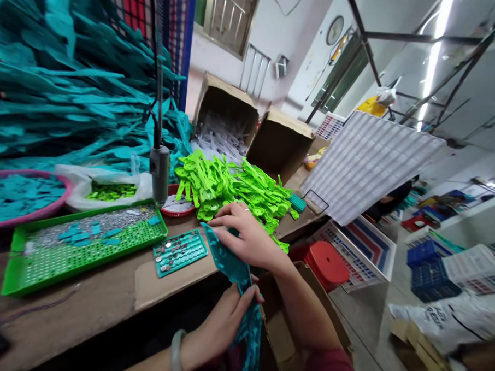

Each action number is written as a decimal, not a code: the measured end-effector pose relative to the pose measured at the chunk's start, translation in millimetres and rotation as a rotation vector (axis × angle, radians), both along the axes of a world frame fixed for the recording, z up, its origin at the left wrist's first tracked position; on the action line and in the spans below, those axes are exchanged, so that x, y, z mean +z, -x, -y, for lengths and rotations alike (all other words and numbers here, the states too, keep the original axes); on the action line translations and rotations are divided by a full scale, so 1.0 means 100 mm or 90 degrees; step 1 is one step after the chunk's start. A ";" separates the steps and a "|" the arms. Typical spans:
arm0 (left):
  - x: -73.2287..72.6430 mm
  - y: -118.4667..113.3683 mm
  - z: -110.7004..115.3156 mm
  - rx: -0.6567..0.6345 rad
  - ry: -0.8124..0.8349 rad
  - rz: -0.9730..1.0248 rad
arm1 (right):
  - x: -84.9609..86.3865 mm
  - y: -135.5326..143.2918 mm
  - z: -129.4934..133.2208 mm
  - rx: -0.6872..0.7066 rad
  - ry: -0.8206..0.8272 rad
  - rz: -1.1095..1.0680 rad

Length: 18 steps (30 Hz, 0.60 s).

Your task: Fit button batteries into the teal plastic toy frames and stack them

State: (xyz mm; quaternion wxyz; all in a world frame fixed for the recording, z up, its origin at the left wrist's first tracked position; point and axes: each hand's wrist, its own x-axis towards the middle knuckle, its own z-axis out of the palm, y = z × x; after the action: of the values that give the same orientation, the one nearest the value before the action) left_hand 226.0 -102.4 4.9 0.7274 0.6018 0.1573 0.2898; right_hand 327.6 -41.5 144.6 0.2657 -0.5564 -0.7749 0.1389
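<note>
A long teal molded plastic piece (230,264) slants upward in front of me, its lower end hanging below the table edge. My left hand (225,316), with a pale bangle at the wrist, is closed around its middle. Near the upper end, my right hand (247,235) grips the same piece, fingers bent over it and partly hiding it. Just left of the piece lies a small teal tray (180,252) with rows of slots and several coin-like round discs. Beyond my right hand rises a heap of bright green plastic parts (215,178).
A green perforated tray (125,251) holds small metal bits and teal pieces. Behind it are a pink basin (69,191), a white bag (72,197) and a metal post (159,173). Teal parts (70,112) pile high at left. An open carton (288,138) and red stool (328,265) stand right.
</note>
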 end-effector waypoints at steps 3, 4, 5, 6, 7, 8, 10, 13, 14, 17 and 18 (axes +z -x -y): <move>-0.01 -0.06 0.00 -0.022 -0.033 -0.019 | 0.15 -0.15 -0.24 0.117 0.256 -0.072; -0.02 -0.08 0.01 -0.029 -0.042 -0.022 | 0.18 -0.19 -0.31 0.162 0.349 -0.105; -0.02 -0.10 0.01 -0.032 -0.049 -0.024 | 0.20 -0.23 -0.37 0.200 0.424 -0.138; -0.03 -0.12 0.01 -0.034 -0.050 -0.025 | 0.21 -0.26 -0.41 0.224 0.469 -0.173; -0.03 -0.13 0.01 -0.034 -0.039 -0.024 | 0.21 -0.27 -0.44 0.230 0.484 -0.213; -0.04 -0.13 0.01 -0.033 -0.015 -0.020 | 0.19 -0.28 -0.45 0.220 0.469 -0.260; -0.05 -0.13 0.00 -0.022 0.077 0.004 | 0.15 -0.27 -0.43 0.162 0.373 -0.362; -0.08 -0.12 -0.05 0.021 0.244 0.059 | 0.08 -0.21 -0.30 0.068 0.170 -0.553; -0.09 -0.11 -0.08 0.041 0.280 0.068 | 0.05 -0.19 -0.23 0.056 0.135 -0.620; -0.14 -0.06 -0.18 0.114 0.313 0.061 | 0.00 -0.17 0.04 0.109 0.170 -0.794; -0.15 -0.03 -0.22 0.133 0.315 0.056 | -0.01 -0.20 0.15 0.153 0.180 -0.827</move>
State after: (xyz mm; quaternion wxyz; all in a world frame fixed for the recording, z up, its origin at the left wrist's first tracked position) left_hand 228.7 -79.9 -10.3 0.8246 0.3730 0.2530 0.3418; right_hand 347.5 -57.0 143.2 0.5849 -0.2990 -0.4889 0.5739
